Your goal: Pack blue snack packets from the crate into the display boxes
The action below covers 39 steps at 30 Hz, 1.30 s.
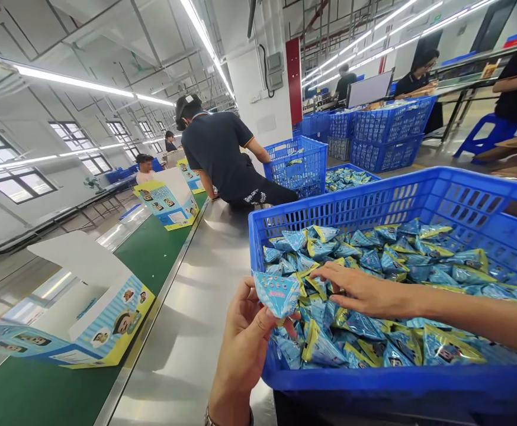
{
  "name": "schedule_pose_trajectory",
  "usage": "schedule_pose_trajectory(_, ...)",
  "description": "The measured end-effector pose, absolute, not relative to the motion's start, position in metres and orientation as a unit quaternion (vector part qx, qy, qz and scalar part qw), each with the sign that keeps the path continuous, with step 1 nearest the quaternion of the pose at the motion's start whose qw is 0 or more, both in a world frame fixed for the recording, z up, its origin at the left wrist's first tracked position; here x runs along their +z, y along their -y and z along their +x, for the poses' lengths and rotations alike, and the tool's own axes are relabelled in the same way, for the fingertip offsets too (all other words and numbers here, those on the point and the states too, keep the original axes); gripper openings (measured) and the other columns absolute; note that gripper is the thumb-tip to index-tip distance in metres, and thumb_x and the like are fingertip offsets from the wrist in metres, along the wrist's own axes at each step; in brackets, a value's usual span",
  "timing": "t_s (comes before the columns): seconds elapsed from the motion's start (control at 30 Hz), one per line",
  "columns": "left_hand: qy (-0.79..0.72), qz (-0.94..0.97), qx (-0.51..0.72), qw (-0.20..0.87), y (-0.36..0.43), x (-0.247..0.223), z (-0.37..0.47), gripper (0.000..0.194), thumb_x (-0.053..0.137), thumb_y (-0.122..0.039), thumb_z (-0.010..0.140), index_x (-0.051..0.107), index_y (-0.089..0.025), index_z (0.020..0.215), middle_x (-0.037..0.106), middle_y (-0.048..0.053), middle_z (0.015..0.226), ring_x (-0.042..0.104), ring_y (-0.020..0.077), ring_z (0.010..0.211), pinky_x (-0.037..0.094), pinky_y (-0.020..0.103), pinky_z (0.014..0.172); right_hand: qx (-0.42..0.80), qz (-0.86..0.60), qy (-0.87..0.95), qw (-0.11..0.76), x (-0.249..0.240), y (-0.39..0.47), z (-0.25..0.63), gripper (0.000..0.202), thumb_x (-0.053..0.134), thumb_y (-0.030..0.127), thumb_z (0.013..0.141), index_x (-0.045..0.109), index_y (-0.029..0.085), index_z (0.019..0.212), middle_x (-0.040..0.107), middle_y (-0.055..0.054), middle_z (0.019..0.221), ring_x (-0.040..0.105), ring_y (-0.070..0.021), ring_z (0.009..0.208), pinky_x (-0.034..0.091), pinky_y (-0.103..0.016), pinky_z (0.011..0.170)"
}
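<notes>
My left hand [249, 331] is closed around a blue triangular foil packet [278, 293], held up at the near left corner of a big blue plastic crate [351, 381]. Many more blue and yellow packets [447, 346] fill the crate in a loose heap. Over that heap reaches my right hand [358, 290], its fingers stretched out and touching or hovering just above the packets. I see no packet gripped in it, though its fingertips partly overlap the pile.
On the green conveyor belt [120, 254] to the left stands an open printed carton [102, 331], with another carton [167, 204] farther along. A steel ledge [187, 319] runs beside it. Ahead, a co-worker [222, 154] leans toward another blue crate [300, 165]. Stacked crates [387, 130] stand behind.
</notes>
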State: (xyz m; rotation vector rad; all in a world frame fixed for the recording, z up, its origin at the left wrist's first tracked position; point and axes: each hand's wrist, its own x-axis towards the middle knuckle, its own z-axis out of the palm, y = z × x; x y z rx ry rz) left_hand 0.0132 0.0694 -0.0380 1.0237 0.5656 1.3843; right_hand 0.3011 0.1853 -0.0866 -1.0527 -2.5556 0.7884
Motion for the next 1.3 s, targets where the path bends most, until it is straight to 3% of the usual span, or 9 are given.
schedule_pose_trajectory(0.17, -0.193, 0.437, 0.576, 0.663, -0.063, -0.033, 0.015, 0.033, 0.095, -0.037, 0.096, 0.078, -0.022, 0.121, 0.084, 0.009, 0.112, 0.084, 0.0236, 0.095, 0.065, 0.022, 0.066, 0.305, -0.279, 0.910, 0.039, -0.119, -0.188, 0.303, 0.075, 0.061, 0.028, 0.096, 0.054, 0.028, 0.171, 0.059, -0.018, 0.148, 0.068, -0.0362, 0.127, 0.054, -0.056, 0.114)
schedule_pose_trajectory(0.3, -0.191, 0.409, 0.586, 0.673, -0.059, -0.031, 0.012, 0.028, 0.091, -0.029, 0.099, 0.078, -0.023, 0.123, 0.086, 0.008, 0.111, 0.084, 0.0239, 0.099, 0.067, 0.024, 0.073, 0.320, -0.244, 0.914, 0.058, -0.145, -0.188, 0.299, 0.053, 0.063, 0.024, 0.091, 0.078, 0.022, 0.142, 0.068, -0.018, 0.140, 0.069, -0.0352, 0.121, 0.055, -0.052, 0.108)
schedule_pose_trajectory(0.43, -0.202, 0.399, 0.599, 0.665, -0.055, -0.028, 0.011, 0.042, 0.093, -0.027, 0.096, 0.075, -0.030, 0.134, 0.084, 0.006, 0.117, 0.082, 0.0235, 0.102, 0.067, 0.027, 0.078, 0.317, -0.294, 0.892, 0.131, -0.142, -0.203, 0.296, 0.022, 0.063, 0.035, 0.098, 0.078, 0.020, 0.100, 0.075, -0.013, 0.102, 0.069, -0.0299, 0.095, 0.056, -0.048, 0.096)
schedule_pose_trajectory(0.63, -0.200, 0.404, 0.592, 0.668, -0.053, -0.029, 0.011, 0.048, 0.098, -0.040, 0.092, 0.077, -0.028, 0.132, 0.083, 0.005, 0.109, 0.079, 0.0214, 0.094, 0.065, 0.027, 0.076, 0.389, -0.357, 0.819, 0.225, -0.079, -0.217, 0.306, 0.051, 0.057, 0.073, 0.107, 0.066, 0.023, 0.102, 0.061, 0.002, 0.071, 0.057, -0.0179, 0.056, 0.050, -0.032, 0.059)
schedule_pose_trajectory(0.8, -0.270, 0.478, 0.585, 0.597, -0.055, -0.036, 0.011, 0.032, 0.100, -0.033, 0.091, 0.083, -0.023, 0.116, 0.082, 0.003, 0.102, 0.073, 0.0125, 0.086, 0.060, 0.020, 0.082, 0.429, -0.382, 0.771, 0.274, -0.046, -0.198, 0.312, 0.067, 0.077, 0.088, 0.091, 0.067, 0.023, 0.085, 0.053, 0.005, 0.063, 0.048, -0.0140, 0.054, 0.039, -0.027, 0.052)
schedule_pose_trajectory(0.9, -0.273, 0.492, 0.555, 0.612, -0.054, -0.037, 0.009, 0.034, 0.104, -0.034, 0.086, 0.083, -0.021, 0.108, 0.081, 0.003, 0.097, 0.070, 0.0134, 0.080, 0.056, 0.020, 0.072, 0.459, -0.380, 0.755, 0.274, -0.042, -0.191, 0.311, 0.068, 0.076, 0.089, 0.091, 0.067, 0.022, 0.085, 0.052, 0.005, 0.063, 0.043, -0.0124, 0.054, 0.036, -0.027, 0.051)
schedule_pose_trajectory(1.03, -0.356, 0.520, 0.567, 0.531, -0.055, -0.037, 0.009, 0.033, 0.102, -0.035, 0.087, 0.082, -0.020, 0.107, 0.083, 0.004, 0.099, 0.073, 0.0172, 0.088, 0.057, 0.023, 0.079, 0.432, -0.367, 0.777, 0.274, -0.043, -0.190, 0.307, 0.071, 0.072, 0.092, 0.092, 0.065, 0.022, 0.082, 0.051, 0.005, 0.063, 0.042, -0.0126, 0.055, 0.034, -0.028, 0.052)
schedule_pose_trajectory(1.2, -0.384, 0.579, 0.502, 0.515, -0.056, -0.039, 0.014, 0.034, 0.101, -0.042, 0.086, 0.083, -0.021, 0.106, 0.082, 0.005, 0.098, 0.071, 0.0217, 0.091, 0.055, 0.029, 0.083, 0.320, -0.366, 0.814, 0.319, -0.036, -0.175, 0.299, 0.058, 0.066, 0.076, 0.103, 0.066, 0.023, 0.082, 0.052, 0.004, 0.062, 0.043, -0.0143, 0.057, 0.035, -0.031, 0.056)
schedule_pose_trajectory(1.3, -0.391, 0.614, 0.499, 0.470, -0.054, -0.043, 0.018, 0.032, 0.100, -0.046, 0.088, 0.083, -0.024, 0.105, 0.078, 0.010, 0.127, 0.070, 0.0308, 0.124, 0.052, 0.036, 0.106, 0.266, -0.341, 0.834, 0.342, -0.032, -0.161, 0.292, 0.044, 0.064, 0.061, 0.108, 0.071, 0.023, 0.087, 0.063, 0.002, 0.066, 0.053, -0.0157, 0.059, 0.042, -0.032, 0.061)
